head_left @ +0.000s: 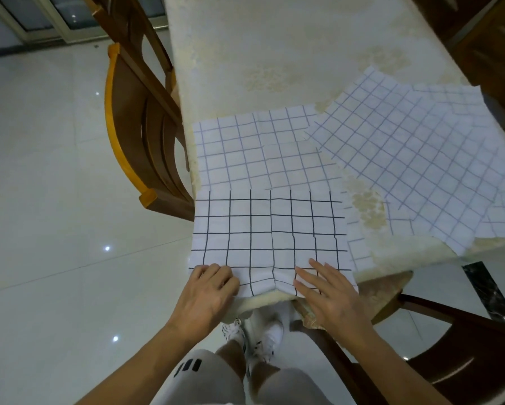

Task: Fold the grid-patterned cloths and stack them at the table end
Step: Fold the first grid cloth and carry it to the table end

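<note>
- Head view, the hands: the left hand [207, 290] sits on the near-left corner of the bold-grid cloth [268, 226] with its fingers curled. Whether they actually pinch the hem I cannot tell, because the thumb side is hidden. The right hand [330, 290] lies flat with its fingers spread, pressing the near-right corner. The two hands are well apart, with a raised crease in the hem between them.
- Head view, the task's things: the bold-grid cloth runs forward from under both hands. Just beyond it lies a paler grid panel [254, 150], which seems to be the same cloth's reverse face. The angled cloth [406, 159] lies ahead and to the right of the right hand, and more grid cloth shows under its far corners.
- Head view, what could go wrong: the hem under the hands overhangs the table [245, 54], so releasing both hands at once could let the cloth slide toward the person's legs. A fold made over the crease between the hands would probably set crooked. The angled cloth droops past the table edge on the right-hand side, so a tug or a brush from the right forearm could drag it off.
- Head view, edges and room: bare tabletop stretches far ahead of both hands, leaving open room for folding and stacking. The wooden chair [134, 127] stands close beside the table on the left-hand side, and the dark chair [450, 346] crowds the right elbow.
</note>
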`<state>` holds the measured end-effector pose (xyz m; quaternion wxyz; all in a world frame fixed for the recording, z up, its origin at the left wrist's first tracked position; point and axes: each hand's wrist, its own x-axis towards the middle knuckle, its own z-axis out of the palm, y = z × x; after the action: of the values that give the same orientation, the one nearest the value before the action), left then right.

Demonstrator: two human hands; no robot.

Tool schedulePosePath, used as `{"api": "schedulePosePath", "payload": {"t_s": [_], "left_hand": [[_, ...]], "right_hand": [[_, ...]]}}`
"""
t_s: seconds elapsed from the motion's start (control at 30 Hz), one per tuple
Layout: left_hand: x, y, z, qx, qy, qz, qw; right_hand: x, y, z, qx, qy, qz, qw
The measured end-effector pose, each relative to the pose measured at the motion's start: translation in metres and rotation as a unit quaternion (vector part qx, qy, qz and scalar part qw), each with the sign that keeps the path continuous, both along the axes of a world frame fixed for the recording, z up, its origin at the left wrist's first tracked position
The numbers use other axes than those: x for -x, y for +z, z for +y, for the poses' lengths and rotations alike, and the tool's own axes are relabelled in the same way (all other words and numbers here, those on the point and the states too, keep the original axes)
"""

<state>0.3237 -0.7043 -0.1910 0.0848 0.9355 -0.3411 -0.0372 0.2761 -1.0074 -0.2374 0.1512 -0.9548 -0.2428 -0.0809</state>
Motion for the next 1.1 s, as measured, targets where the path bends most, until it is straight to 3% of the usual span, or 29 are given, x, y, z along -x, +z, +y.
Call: {"api": "schedulePosePath", "payload": {"t_s": [0.13, 0.27, 0.37, 0.47, 0.53, 0.7, 1.1], "left_hand": [[0.001, 0.009, -0.006, 0.081, 0.007, 0.004, 0.997], [-0.042, 0.014, -0.026, 0.122, 0.080, -0.052, 0.988], [-0.086, 0.005, -0.046, 0.075, 0.133, 0.001, 0.988], [-0.103, -0.014, -0.055, -0.038, 0.131, 0.097, 0.986], [-0.096, -0.025, -0.052, -0.077, 0.121, 0.109, 0.984], [-0.070, -0.031, -0.041, -0.059, 0.109, 0.082, 0.989], [-0.054, -0.029, -0.036, -0.028, 0.099, 0.064, 0.993]], "right_hand": [[0.001, 0.019, -0.002, -0.040, -0.008, 0.030, 0.999], [-0.041, 0.031, -0.004, -0.084, -0.069, 0.016, 0.994], [-0.081, 0.028, 0.003, -0.059, -0.175, 0.088, 0.979], [-0.097, 0.014, 0.007, 0.009, -0.228, 0.171, 0.958], [-0.095, 0.007, 0.009, 0.059, -0.222, 0.177, 0.957], [-0.076, 0.004, 0.004, 0.112, -0.209, 0.171, 0.956], [-0.064, 0.011, -0.008, 0.108, -0.172, 0.173, 0.964]]}}
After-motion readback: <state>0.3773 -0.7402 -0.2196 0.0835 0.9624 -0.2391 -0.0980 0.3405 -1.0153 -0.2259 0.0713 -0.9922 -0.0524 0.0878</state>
